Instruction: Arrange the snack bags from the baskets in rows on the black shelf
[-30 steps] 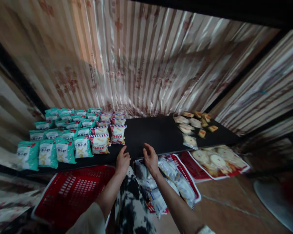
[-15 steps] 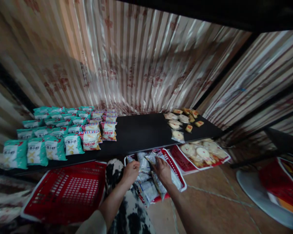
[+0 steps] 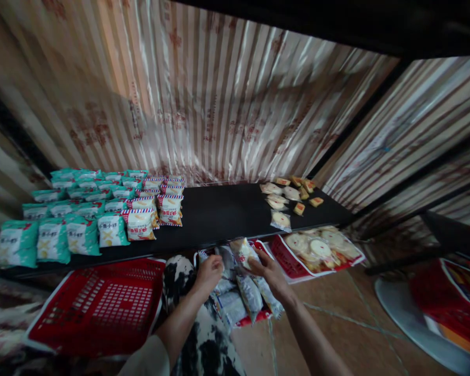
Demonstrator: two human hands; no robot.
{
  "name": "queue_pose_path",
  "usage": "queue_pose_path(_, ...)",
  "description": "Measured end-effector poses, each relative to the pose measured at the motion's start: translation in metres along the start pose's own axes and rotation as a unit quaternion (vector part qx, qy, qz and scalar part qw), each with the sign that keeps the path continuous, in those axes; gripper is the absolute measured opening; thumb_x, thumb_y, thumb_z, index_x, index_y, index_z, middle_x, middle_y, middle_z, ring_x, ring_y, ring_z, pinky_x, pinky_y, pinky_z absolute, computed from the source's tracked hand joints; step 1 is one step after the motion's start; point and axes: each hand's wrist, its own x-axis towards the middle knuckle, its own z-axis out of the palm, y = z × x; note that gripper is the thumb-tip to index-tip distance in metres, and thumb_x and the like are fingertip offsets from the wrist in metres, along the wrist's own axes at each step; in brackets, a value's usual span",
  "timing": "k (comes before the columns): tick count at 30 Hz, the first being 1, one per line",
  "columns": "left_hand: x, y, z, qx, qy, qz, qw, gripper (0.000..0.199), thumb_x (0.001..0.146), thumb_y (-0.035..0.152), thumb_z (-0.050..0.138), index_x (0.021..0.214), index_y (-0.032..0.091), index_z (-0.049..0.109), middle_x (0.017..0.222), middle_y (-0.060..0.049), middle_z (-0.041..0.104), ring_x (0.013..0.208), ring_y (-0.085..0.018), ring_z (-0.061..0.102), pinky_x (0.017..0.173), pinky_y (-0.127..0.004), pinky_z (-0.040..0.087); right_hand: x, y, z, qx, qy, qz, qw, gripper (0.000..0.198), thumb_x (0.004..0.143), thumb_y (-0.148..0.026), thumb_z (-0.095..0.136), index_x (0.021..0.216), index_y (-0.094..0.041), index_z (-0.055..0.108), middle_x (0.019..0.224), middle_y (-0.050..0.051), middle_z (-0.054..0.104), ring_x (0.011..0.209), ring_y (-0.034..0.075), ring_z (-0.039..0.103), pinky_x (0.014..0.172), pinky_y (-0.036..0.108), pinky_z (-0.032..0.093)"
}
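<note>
My right hand (image 3: 269, 270) grips a small snack packet (image 3: 244, 253) with a white and yellow face, held above a red basket (image 3: 263, 315). Silvery snack packets (image 3: 232, 307) fill that basket, several of them lying on top of one another. Over its left side, my left hand (image 3: 210, 273) is closed with fingers curled together. Whatever is in those fingers, if anything, is hidden. On the black shelf (image 3: 215, 209) behind, teal snack bags (image 3: 82, 235) and white striped snack bags (image 3: 141, 224) stand in rows at the left.
A red basket (image 3: 113, 308) with nothing in it sits at the left. Flat round wrapped pastries (image 3: 320, 253) lie in another basket to the right. More pastries (image 3: 280, 220) are on the shelf's right end. Black posts frame the shelf; a grey round base (image 3: 407, 318) stands at far right.
My right hand has lifted and turned a packet, so its white and yellow face shows. My left hand stays nearly in place. The view has shifted slightly.
</note>
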Motion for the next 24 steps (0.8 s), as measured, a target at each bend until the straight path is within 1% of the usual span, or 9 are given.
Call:
queue_pose_path(2, -0.004, 0.003, 0.0, -0.037, -0.009, -0.004, 0.999, 0.033, 0.074, 0.027, 0.061, 0.105, 0.017, 0.061, 0.114, -0.012, 0.064, 0.102, -0.02, 0.061, 0.081, -0.029, 0.049, -0.005, -0.013, 0.009, 0.136, -0.052, 0.043, 0.988, 0.039, 0.071, -0.039, 0.067, 0.107, -0.022, 0.062, 0.103, 0.005, 0.07, 0.088, 0.023, 0.065, 0.08, 0.036, 0.05)
queue_pose_path(4, -0.008, 0.006, -0.001, -0.083, -0.022, -0.007, 0.996, 0.041, 0.071, 0.034, 0.066, 0.107, 0.015, 0.059, 0.118, -0.014, 0.061, 0.106, -0.023, 0.059, 0.084, -0.03, 0.049, -0.008, -0.021, 0.019, 0.219, -0.081, 0.083, 0.969, 0.034, 0.072, -0.036, 0.068, 0.102, -0.021, 0.063, 0.099, 0.005, 0.071, 0.083, 0.021, 0.066, 0.078, 0.035, 0.05)
queue_pose_path(6, -0.012, 0.008, -0.004, -0.129, -0.047, 0.004, 0.99, 0.045, 0.069, 0.039, 0.069, 0.105, 0.014, 0.059, 0.117, -0.014, 0.062, 0.108, -0.024, 0.058, 0.089, -0.033, 0.047, -0.01, -0.024, 0.029, 0.258, -0.1, 0.105, 0.955, 0.029, 0.072, -0.034, 0.069, 0.097, -0.02, 0.064, 0.094, 0.005, 0.071, 0.08, 0.02, 0.067, 0.076, 0.033, 0.05)
queue_pose_path(9, -0.015, 0.01, -0.006, -0.182, -0.087, 0.036, 0.979, 0.043, 0.066, 0.041, 0.071, 0.098, 0.014, 0.061, 0.109, -0.012, 0.067, 0.104, -0.024, 0.061, 0.093, -0.035, 0.045, -0.01, -0.025, 0.043, 0.281, -0.122, 0.106, 0.946, 0.029, 0.073, -0.035, 0.068, 0.097, -0.02, 0.063, 0.094, 0.005, 0.071, 0.08, 0.02, 0.066, 0.073, 0.031, 0.05)
queue_pose_path(11, -0.017, 0.011, -0.008, -0.192, -0.08, 0.048, 0.977, 0.041, 0.065, 0.04, 0.072, 0.094, 0.013, 0.061, 0.105, -0.012, 0.068, 0.1, -0.024, 0.063, 0.092, -0.036, 0.046, -0.01, -0.025, 0.051, 0.271, -0.13, 0.095, 0.949, 0.03, 0.074, -0.038, 0.066, 0.098, -0.021, 0.063, 0.097, 0.006, 0.071, 0.083, 0.021, 0.066, 0.073, 0.031, 0.05)
queue_pose_path(13, -0.018, 0.012, -0.011, -0.193, -0.053, 0.056, 0.978, 0.037, 0.066, 0.038, 0.071, 0.092, 0.014, 0.059, 0.103, -0.012, 0.069, 0.097, -0.024, 0.064, 0.089, -0.036, 0.047, -0.011, -0.027, 0.058, 0.239, -0.127, 0.076, 0.96, 0.034, 0.074, -0.043, 0.064, 0.099, -0.02, 0.064, 0.101, 0.007, 0.071, 0.088, 0.024, 0.066, 0.077, 0.034, 0.051)
queue_pose_path(17, -0.019, 0.015, -0.022, -0.164, -0.009, 0.079, 0.983, 0.028, 0.071, 0.029, 0.067, 0.093, 0.016, 0.056, 0.103, -0.009, 0.069, 0.096, -0.02, 0.065, 0.085, -0.031, 0.05, -0.014, -0.034, 0.069, 0.174, -0.06, 0.023, 0.983, 0.048, 0.072, -0.053, 0.063, 0.11, -0.024, 0.062, 0.117, 0.008, 0.065, 0.106, 0.027, 0.061, 0.09, 0.041, 0.048)
queue_pose_path(19, -0.019, 0.017, -0.029, -0.126, 0.007, 0.084, 0.988, 0.025, 0.073, 0.025, 0.066, 0.094, 0.017, 0.055, 0.103, -0.007, 0.069, 0.095, -0.019, 0.065, 0.083, -0.028, 0.05, -0.015, -0.04, 0.072, 0.14, -0.049, -0.002, 0.989, 0.053, 0.071, -0.054, 0.065, 0.115, -0.025, 0.06, 0.122, 0.007, 0.062, 0.112, 0.027, 0.057, 0.093, 0.043, 0.047)
queue_pose_path(24, -0.016, 0.019, -0.052, -0.018, 0.035, 0.074, 0.996, 0.027, 0.073, 0.027, 0.066, 0.097, 0.019, 0.057, 0.101, -0.004, 0.07, 0.093, -0.017, 0.064, 0.08, -0.025, 0.049, -0.013, -0.059, 0.088, 0.072, -0.088, -0.047, 0.992, 0.054, 0.064, -0.054, 0.071, 0.107, -0.022, 0.065, 0.11, 0.009, 0.068, 0.105, 0.031, 0.06, 0.091, 0.047, 0.046)
